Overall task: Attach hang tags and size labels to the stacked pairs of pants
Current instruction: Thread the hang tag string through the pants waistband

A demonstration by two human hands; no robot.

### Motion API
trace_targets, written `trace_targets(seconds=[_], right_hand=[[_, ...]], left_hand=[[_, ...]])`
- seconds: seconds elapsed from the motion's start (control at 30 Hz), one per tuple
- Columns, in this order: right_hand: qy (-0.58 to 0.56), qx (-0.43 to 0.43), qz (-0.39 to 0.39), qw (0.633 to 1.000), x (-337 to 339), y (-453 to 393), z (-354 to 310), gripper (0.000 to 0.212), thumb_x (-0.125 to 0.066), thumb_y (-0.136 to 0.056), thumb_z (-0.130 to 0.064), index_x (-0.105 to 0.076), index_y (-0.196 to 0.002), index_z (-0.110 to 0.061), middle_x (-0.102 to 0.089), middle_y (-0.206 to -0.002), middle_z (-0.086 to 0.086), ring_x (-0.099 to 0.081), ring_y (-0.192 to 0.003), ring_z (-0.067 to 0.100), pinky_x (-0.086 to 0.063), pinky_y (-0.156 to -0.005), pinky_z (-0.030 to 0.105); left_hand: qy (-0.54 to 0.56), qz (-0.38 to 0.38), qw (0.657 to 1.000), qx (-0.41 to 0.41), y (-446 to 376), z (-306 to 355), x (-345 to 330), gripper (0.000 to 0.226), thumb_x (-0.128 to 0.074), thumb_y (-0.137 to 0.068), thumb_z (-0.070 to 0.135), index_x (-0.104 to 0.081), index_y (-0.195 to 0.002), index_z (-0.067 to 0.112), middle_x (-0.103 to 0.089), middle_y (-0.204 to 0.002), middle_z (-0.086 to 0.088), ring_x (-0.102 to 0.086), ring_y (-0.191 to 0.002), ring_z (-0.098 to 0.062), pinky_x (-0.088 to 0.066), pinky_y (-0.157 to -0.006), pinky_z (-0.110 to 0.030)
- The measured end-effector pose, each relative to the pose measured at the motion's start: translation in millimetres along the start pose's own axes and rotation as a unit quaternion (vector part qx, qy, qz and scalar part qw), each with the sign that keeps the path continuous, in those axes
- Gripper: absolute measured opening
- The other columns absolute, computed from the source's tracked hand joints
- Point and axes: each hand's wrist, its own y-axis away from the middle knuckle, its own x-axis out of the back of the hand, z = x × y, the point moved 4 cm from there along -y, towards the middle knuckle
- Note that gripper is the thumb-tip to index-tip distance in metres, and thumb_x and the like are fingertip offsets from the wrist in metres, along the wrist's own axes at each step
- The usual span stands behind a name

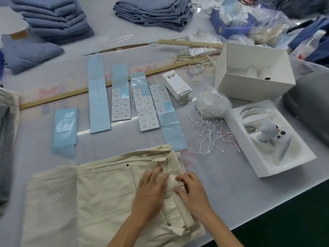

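Fingers (156,175) of the left hand (151,189) lie flat and slightly spread on the cream pants (99,189), which sit folded at the table's (222,193) near edge, wrinkly, with a dark rivet near the waistband. Right hand (191,190) pinches a small white label (171,180) against the cloth, way smaller than the sticker sheets (146,102) behind.

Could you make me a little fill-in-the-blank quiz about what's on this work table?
1. Both hands, left hand and right hand, rest on the ____-coloured pants.
2. The sticker sheets have a light ____ backing.
3. The loose strings lie between the sheets and a white ____.
4. The folded pants stacks at the far edge are ____.

Missing words: cream; blue; box; blue
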Motion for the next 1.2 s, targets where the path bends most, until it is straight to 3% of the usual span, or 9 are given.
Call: trace_targets(seconds=[0.33, 0.47, 0.57, 0.67, 0.77, 0.87, 1.0, 1.07, 1.2], right_hand=[[-0.069, -0.067, 0.021, 0.995, 10, -8, 9, 0.042, -0.082, -0.079, -0.005, -0.067, -0.105, -0.034, -0.064, -0.102, -0.006, -0.063, -0.076, 0.004, -0.049, -0.069, 0.013], [-0.040, -0.106, 0.024, 0.993, 16, 17, 9, 0.041, -0.082, -0.080, -0.009, -0.064, -0.102, -0.039, -0.060, -0.101, -0.009, -0.065, -0.070, 0.007, -0.054, -0.070, 0.020], [-0.016, -0.134, -0.014, 0.991, 8, 44, 14, 0.030, -0.080, -0.082, -0.018, -0.064, -0.098, -0.038, -0.066, -0.090, -0.009, -0.062, -0.072, 0.008, -0.056, -0.071, 0.028], [-0.013, -0.139, -0.015, 0.990, 8, 55, 15, 0.023, -0.078, -0.086, -0.022, -0.063, -0.095, -0.038, -0.067, -0.082, -0.011, -0.061, -0.073, 0.007, -0.054, -0.068, 0.024], [-0.066, -0.179, -0.036, 0.981, 10, 55, 15, 0.016, -0.076, -0.088, -0.020, -0.067, -0.091, -0.034, -0.071, -0.081, -0.009, -0.065, -0.078, 0.005, -0.054, -0.071, 0.019], [-0.189, -0.219, -0.060, 0.955, 10, 54, 10, 0.006, -0.072, -0.091, -0.015, -0.071, -0.093, -0.021, -0.075, -0.088, -0.004, -0.071, -0.086, 0.011, -0.059, -0.080, 0.029], [-0.266, -0.227, -0.064, 0.935, 11, 56, 1, 0.004, -0.068, -0.095, -0.013, -0.070, -0.096, -0.016, -0.076, -0.092, 0.003, -0.073, -0.091, 0.019, -0.060, -0.085, 0.038], [-0.306, -0.233, -0.057, 0.921, 13, 58, -2, 0.006, -0.067, -0.096, -0.011, -0.071, -0.096, -0.014, -0.077, -0.091, 0.008, -0.074, -0.091, 0.025, -0.059, -0.083, 0.041], [-0.364, -0.249, -0.043, 0.897, 15, 62, -8, 0.010, -0.065, -0.097, -0.010, -0.073, -0.096, -0.015, -0.077, -0.089, 0.013, -0.073, -0.079, 0.025, -0.061, -0.066, 0.034]], left_hand=[[-0.034, -0.006, 0.999, -0.036, -5, 4, 10, 0.040, -0.047, -0.100, 0.047, -0.055, -0.138, 0.037, -0.050, -0.145, -0.008, -0.045, -0.129, -0.029, -0.033, -0.108, -0.040], [-0.066, -0.033, 0.997, -0.026, -10, 13, 19, 0.038, -0.057, -0.091, 0.058, -0.063, -0.117, 0.032, -0.054, -0.136, -0.013, -0.052, -0.117, -0.033, -0.037, -0.100, -0.045], [-0.075, -0.041, 0.996, 0.030, -1, 15, 32, 0.031, -0.058, -0.087, 0.052, -0.060, -0.108, 0.028, -0.054, -0.126, -0.006, -0.052, -0.110, -0.029, -0.038, -0.092, -0.045], [-0.011, -0.014, 0.996, 0.087, 25, 6, 45, 0.012, -0.054, -0.086, 0.032, -0.054, -0.097, 0.031, -0.054, -0.100, 0.007, -0.053, -0.090, -0.020, -0.037, -0.078, -0.038], [0.171, 0.021, 0.952, 0.254, 51, -14, 53, 0.033, -0.064, -0.087, 0.007, -0.048, -0.083, 0.036, -0.056, -0.075, 0.011, -0.054, -0.069, -0.012, -0.043, -0.062, -0.031], [0.272, 0.063, 0.910, 0.306, 61, -19, 61, 0.044, -0.065, -0.089, -0.007, -0.056, -0.086, 0.037, -0.062, -0.081, 0.008, -0.059, -0.067, -0.014, -0.051, -0.059, -0.031], [0.297, 0.128, 0.893, 0.313, 63, -14, 72, 0.051, -0.057, -0.093, -0.009, -0.063, -0.086, 0.041, -0.060, -0.093, 0.012, -0.065, -0.074, -0.015, -0.061, -0.060, -0.040], [0.317, 0.162, 0.882, 0.307, 61, -10, 78, 0.050, -0.053, -0.097, -0.006, -0.064, -0.092, 0.043, -0.058, -0.100, 0.012, -0.067, -0.079, -0.014, -0.063, -0.062, -0.036], [0.317, 0.219, 0.881, 0.275, 57, -7, 100, 0.049, -0.048, -0.100, -0.003, -0.059, -0.098, 0.045, -0.053, -0.104, 0.010, -0.064, -0.074, -0.014, -0.058, -0.062, -0.020]])
